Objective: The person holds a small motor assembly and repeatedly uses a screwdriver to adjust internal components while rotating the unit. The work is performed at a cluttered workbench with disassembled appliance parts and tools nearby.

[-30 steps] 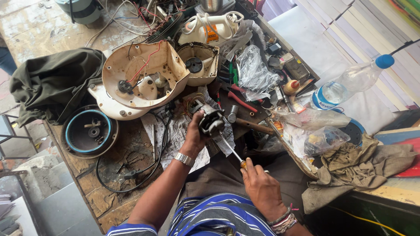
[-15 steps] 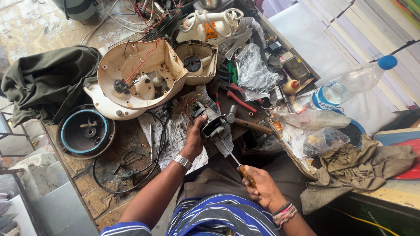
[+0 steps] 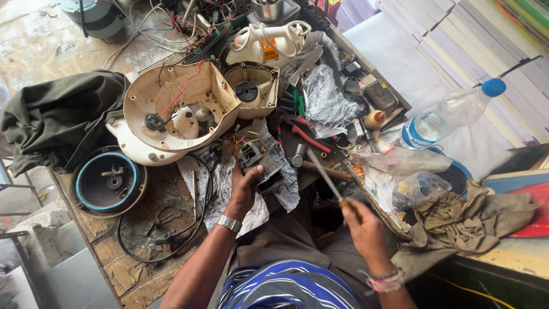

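Left hand (image 3: 243, 191) grip is clamping the small motor (image 3: 257, 163) over the table (image 3: 137, 269); right hand (image 3: 361, 226) grip is pinching the screwdriver (image 3: 325, 174), raised clear.

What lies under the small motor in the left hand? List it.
Under the small motor, gripped by the left hand, lies crumpled newspaper spread on the wooden workbench. Whatever sits directly beneath the motor and hand is covered.

the motor (image 3: 255, 160) lies on a paper sheet (image 3: 240, 194) at the tabletop (image 3: 154, 257) edge, held by the left hand (image 3: 245, 189). behind it sits an open housing (image 3: 177, 106); left, a round ring (image 3: 108, 182); right, a screwdriver (image 3: 325, 174) in the right hand (image 3: 363, 226).
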